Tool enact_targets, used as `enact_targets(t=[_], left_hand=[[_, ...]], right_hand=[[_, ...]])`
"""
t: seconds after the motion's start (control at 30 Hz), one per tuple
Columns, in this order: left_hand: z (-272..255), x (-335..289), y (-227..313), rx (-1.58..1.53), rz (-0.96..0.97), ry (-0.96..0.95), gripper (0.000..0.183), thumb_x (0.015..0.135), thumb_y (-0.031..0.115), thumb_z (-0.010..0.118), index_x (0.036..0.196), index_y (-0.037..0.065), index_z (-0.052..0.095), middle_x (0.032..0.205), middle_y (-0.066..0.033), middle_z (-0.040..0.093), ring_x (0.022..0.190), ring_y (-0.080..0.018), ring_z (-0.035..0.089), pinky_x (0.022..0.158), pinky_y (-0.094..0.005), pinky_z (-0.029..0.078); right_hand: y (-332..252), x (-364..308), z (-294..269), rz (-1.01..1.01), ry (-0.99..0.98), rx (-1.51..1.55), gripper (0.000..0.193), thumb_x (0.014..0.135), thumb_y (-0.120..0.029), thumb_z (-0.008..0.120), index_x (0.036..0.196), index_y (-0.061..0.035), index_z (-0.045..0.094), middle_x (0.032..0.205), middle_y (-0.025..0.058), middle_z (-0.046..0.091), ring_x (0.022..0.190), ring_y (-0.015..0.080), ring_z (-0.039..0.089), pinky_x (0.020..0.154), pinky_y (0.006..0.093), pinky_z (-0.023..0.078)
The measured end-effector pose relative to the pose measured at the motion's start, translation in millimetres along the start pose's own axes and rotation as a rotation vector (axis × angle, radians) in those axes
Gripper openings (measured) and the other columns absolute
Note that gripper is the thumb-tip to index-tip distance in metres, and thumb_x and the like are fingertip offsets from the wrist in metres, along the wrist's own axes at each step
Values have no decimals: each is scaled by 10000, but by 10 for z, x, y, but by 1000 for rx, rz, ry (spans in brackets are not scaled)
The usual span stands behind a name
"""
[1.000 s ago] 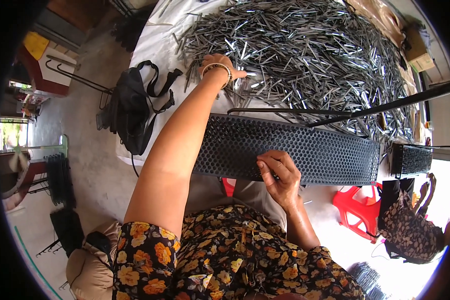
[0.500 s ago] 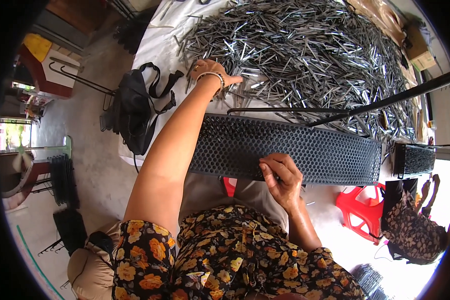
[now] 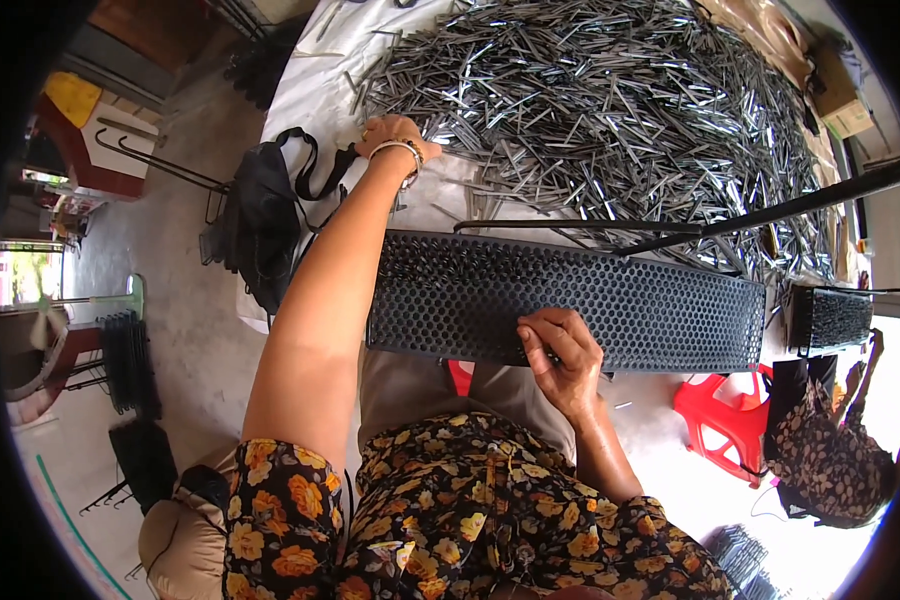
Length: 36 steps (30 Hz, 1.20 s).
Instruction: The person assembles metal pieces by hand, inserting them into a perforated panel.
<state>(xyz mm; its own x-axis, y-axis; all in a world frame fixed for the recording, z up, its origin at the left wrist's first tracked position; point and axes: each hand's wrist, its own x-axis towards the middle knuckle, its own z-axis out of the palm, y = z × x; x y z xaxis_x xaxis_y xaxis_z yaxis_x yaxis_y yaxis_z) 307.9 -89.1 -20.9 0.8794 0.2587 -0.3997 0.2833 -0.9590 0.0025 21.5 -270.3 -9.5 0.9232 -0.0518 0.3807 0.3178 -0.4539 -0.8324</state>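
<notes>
While my right hand (image 3: pixel 562 355) pinches the near edge of the black perforated panel (image 3: pixel 570 305) lying across the table edge before me, my left hand (image 3: pixel 395 140) reaches out to the heap of grey metal strips (image 3: pixel 610 100), fingers curled at its edge; whether they grasp any I cannot tell.

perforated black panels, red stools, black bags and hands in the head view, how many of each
perforated black panels: 2, the long one and a short one
red stools: 2
black bag: 1
hands: 2, left hand, right hand
total: 7
</notes>
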Motion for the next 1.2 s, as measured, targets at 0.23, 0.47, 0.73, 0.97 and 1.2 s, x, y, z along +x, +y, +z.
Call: enact_targets(t=[0.23, 0.47, 0.73, 0.97, 1.2], left_hand=[[276, 109, 35, 62, -2, 199, 626, 810, 398, 684, 1284, 23, 520, 1345, -173, 437, 1251, -317, 453, 1012, -479, 375], [340, 221, -129, 97, 103, 239, 372, 933, 199, 490, 1237, -11, 530, 1310, -181, 462, 1209, -341, 474, 994, -487, 369], [498, 135, -310, 249, 373, 353, 326, 928, 138, 437, 1206, -11, 515, 1229, -198, 505, 1160, -362, 493, 953, -462, 428], [192, 45, -331, 117, 343, 98, 739, 754, 451, 711, 1289, 10, 452, 1310, -196, 450, 1233, -347, 453, 999, -471, 395], [170, 190, -193, 144, 424, 26, 703, 700, 494, 733, 1143, -32, 592, 1266, -224, 536, 1204, -352, 492, 986, -412, 433]], right_hand=[[8, 2, 46, -20, -10, -71, 120, 779, 11, 711, 892, -18, 682, 890, 83, 626, 635, 194, 629, 530, 296, 504], [11, -5, 62, -22, -6, -72, 121, 778, 8, 712, 892, -15, 678, 888, 84, 626, 638, 204, 629, 529, 301, 504], [18, 4, 82, -77, 2, -146, 142, 755, -10, 729, 882, -28, 668, 893, 77, 631, 662, 221, 640, 547, 310, 513], [43, -15, 100, -80, -2, -190, 158, 734, -18, 740, 873, -38, 668, 888, 65, 634, 654, 217, 635, 545, 306, 506], [35, -9, 124, -102, 13, -245, 167, 732, -31, 743, 883, -39, 671, 876, 61, 630, 645, 214, 629, 544, 305, 501]])
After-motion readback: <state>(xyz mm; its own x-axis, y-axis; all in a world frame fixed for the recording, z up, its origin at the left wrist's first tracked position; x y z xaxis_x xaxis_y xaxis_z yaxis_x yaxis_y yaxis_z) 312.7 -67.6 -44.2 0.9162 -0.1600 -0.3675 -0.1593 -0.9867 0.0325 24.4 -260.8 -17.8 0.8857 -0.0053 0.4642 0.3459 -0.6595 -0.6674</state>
